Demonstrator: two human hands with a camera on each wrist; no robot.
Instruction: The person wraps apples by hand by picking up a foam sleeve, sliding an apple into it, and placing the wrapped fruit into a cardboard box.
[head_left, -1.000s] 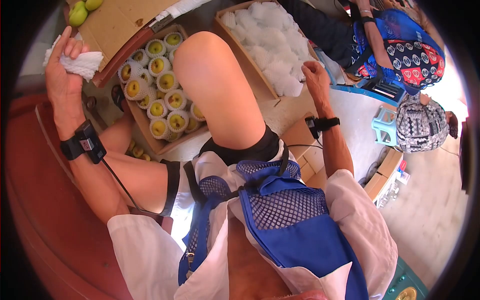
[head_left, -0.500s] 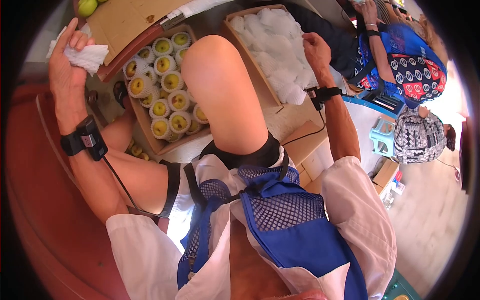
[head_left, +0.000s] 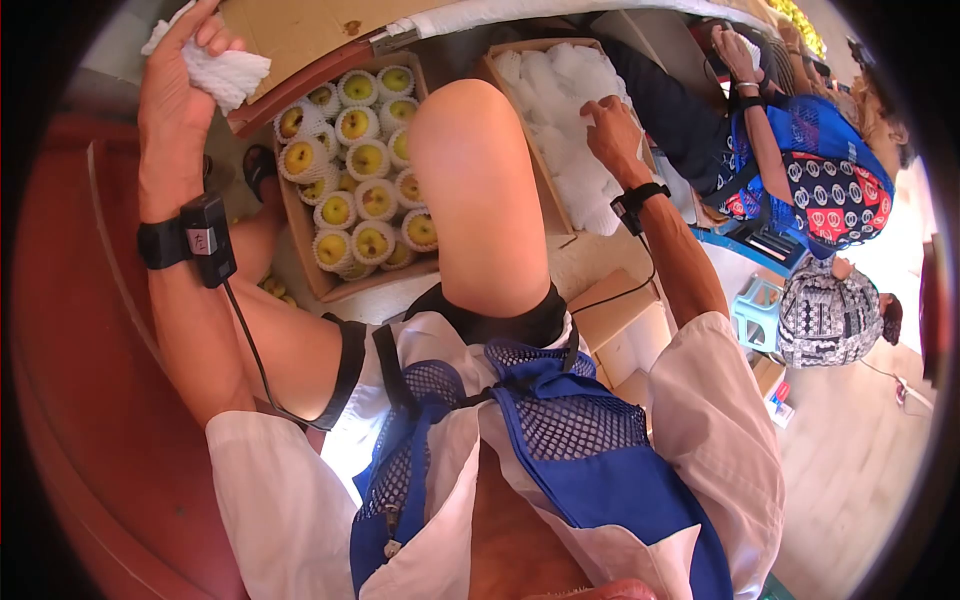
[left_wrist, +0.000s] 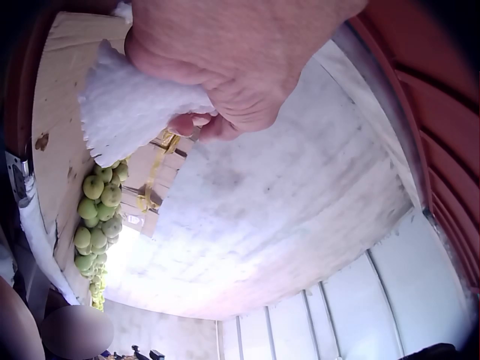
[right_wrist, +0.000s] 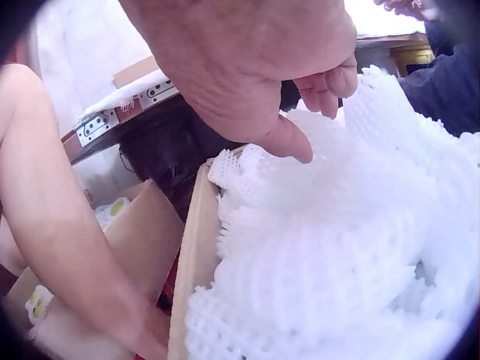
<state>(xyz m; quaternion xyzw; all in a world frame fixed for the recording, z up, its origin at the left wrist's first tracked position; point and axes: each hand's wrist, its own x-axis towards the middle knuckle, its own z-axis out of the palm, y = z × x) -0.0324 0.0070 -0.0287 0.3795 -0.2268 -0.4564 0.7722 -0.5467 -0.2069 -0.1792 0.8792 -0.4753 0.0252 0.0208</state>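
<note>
My left hand [head_left: 175, 115] is raised at the upper left and holds a white foam fruit net [head_left: 228, 78] in curled fingers. In the left wrist view the net [left_wrist: 131, 101] hangs flattened from the palm. My right hand [head_left: 618, 140] is over a heap of white foam nets [head_left: 565, 110] in a cardboard box [head_left: 533, 150]. Its thumb and fingers are spread loosely just above the heap, holding nothing visible. Between my legs and the table, another box [head_left: 380, 282] contains several yellow-green apples [head_left: 375, 200] in foam nets.
A cardboard-covered table [head_left: 300, 35] edges the far side, with a pile of green apples [left_wrist: 97, 214] beyond. My bent knee [head_left: 470, 130] rises between the two boxes. Another person [head_left: 780, 150] sits at the right, near a blue stool [head_left: 757, 312].
My right hand has moved from the heap's right edge to over the nets, its fingers opening. My left hand keeps the foam net. The head view has shifted slightly.
</note>
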